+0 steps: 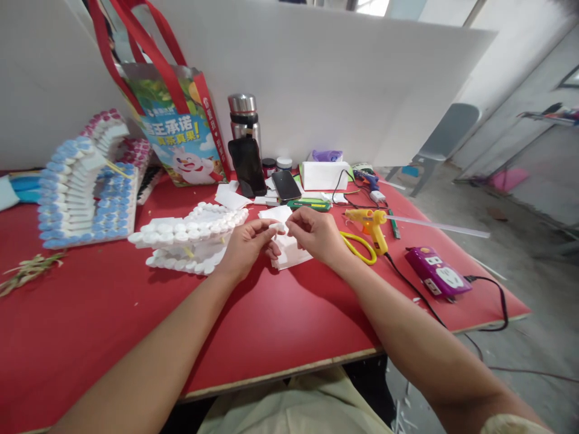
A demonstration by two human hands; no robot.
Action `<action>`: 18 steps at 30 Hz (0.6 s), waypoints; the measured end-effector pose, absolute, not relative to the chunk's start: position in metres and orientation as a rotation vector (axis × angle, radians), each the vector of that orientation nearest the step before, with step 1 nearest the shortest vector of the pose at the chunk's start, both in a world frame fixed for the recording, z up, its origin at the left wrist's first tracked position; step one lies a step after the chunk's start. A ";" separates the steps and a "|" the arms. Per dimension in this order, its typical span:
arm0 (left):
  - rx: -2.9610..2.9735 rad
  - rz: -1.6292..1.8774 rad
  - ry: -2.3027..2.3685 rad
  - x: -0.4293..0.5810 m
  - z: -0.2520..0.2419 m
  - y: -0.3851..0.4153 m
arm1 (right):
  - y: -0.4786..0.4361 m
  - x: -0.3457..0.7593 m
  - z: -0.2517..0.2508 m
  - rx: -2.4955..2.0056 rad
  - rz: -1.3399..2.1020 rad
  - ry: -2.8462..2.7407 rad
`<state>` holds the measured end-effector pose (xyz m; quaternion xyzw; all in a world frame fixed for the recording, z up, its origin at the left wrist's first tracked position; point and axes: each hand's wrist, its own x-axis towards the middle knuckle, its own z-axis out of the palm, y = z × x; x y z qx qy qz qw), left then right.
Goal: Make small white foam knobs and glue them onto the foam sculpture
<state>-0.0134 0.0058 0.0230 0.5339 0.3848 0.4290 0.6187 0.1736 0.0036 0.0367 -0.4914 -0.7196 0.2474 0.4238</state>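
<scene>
White piece, left of the glue gun, is pinched in the grip of the left hand; whether the right hand pinches too, I cannot tell. Squeezing hard could crush it

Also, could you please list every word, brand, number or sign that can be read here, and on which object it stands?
"雪王承诺": front of the shopping bag, upper slogan line.
"真茶真果!": same front, just below.
"B": purple box; the white marking beside it is unclear.
Too small or blurred to read: the small line above the slogan, the bag's red side panel, the purple box's small label.
</scene>
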 end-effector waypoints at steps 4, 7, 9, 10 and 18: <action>1.170 1.078 0.899 -0.014 0.018 0.011 | -0.012 0.175 0.074 -1.412 0.379 -1.924; 1.134 1.155 0.901 -0.014 0.017 0.013 | -0.036 0.180 0.099 -1.729 0.233 -2.313; 1.110 1.175 0.897 -0.015 0.017 0.014 | -0.054 0.193 0.103 -1.964 0.128 -2.398; 1.096 1.181 0.892 -0.015 0.017 0.015 | -0.062 0.204 0.100 -2.094 0.075 -2.352; 1.009 1.186 0.891 -0.012 0.016 0.013 | -0.053 0.317 0.035 -2.417 -0.027 -1.882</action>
